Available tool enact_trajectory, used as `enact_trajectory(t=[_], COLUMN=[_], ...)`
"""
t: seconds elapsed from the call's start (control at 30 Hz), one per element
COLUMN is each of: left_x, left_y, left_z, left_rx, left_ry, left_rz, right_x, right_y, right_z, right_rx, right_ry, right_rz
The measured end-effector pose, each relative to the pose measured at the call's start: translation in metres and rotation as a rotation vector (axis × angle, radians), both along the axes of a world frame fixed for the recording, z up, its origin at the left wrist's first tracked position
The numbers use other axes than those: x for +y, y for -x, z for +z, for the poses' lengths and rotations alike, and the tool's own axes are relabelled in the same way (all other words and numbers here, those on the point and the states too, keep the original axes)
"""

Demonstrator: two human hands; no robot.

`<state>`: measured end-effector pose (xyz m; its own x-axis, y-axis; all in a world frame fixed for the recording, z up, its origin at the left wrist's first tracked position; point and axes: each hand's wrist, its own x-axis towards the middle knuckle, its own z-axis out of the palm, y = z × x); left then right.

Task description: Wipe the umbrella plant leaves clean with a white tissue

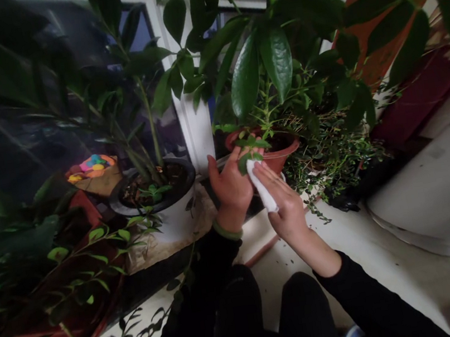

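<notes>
- Left hand, bare: is lying palm up behind the low leaves, thumb standing well apart, the other fingers extending toward the pot and partly hiding behind foliage; no closed grip is showing.
- Right hand, bare: is pinching a folded white wad of cloth or paper, its fingers pressing together along the upper side.
- White wad: is resting between the two hands, its upper end touching or nearly touching a small, oval, dark green leaf; exact contact is hard to tell.
- Small leaf: is hanging in front of a round, reddish-brown pot, just beside the left hand's fingers.
- Step in hand, by judgement: the right hand is apparently wiping the leaf while the left is backing it from behind.
- Next move, by judgement: is calling for light, even pressure along the leaf, the left palm supporting it so that the stem is not bending.
- White pot with dark rim: is standing left of the hands, holding a thick-stemmed plant.
- Brown container of brightly coloured pieces: is sitting behind that pot, near the window.
</notes>
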<state>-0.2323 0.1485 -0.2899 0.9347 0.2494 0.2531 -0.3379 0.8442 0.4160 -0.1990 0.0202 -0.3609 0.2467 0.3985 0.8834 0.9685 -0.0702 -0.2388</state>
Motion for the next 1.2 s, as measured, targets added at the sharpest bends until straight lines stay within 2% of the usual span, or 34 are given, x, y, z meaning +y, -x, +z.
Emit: enact_trajectory(t=[0.3, 0.4, 0.5, 0.57, 0.63, 0.73, 0.9, 1.0, 1.07, 1.13, 1.2], left_x=[0.0, -0.001, -0.001, 0.0, 0.001, 0.002, 0.004, 0.004, 0.004, 0.003, 0.002], left_y=[0.0, 0.0, 0.001, 0.002, 0.003, 0.003, 0.003, 0.005, 0.006, 0.007, 0.007], left_z=[0.0, 0.002, 0.004, 0.004, 0.003, -0.001, -0.002, 0.003, 0.007, 0.009, 0.01], left_rx=[-0.057, -0.075, -0.064, -0.06, -0.053, -0.035, -0.063, -0.048, -0.018, -0.018, -0.035], left_ry=[-0.047, -0.062, -0.08, -0.1, -0.111, -0.084, -0.084, -0.107, -0.13, -0.16, -0.182], left_rz=[0.075, 0.094, 0.112, 0.116, 0.098, 0.052, 0.009, 0.013, 0.014, 0.017, 0.022], right_x=[-0.007, -0.018, -0.019, -0.011, 0.003, 0.024, 0.036, 0.029, 0.023, 0.018, 0.016], right_y=[0.012, 0.012, 0.008, 0.0, -0.008, -0.014, 0.002, 0.016, 0.021, 0.021, 0.016], right_z=[-0.022, -0.011, 0.011, 0.023, 0.026, 0.014, -0.019, -0.024, -0.016, 0.001, 0.021], right_rx=[0.256, 0.334, 0.254, 0.122, 0.029, 0.017, 0.082, 0.212, 0.26, 0.232, 0.159], right_ry=[-0.193, -0.336, -0.442, -0.396, -0.276, -0.173, -0.286, -0.345, -0.422, -0.476, -0.434], right_rz=[0.094, -0.007, -0.108, -0.11, -0.123, -0.183, -0.134, -0.083, -0.066, -0.102, -0.177])
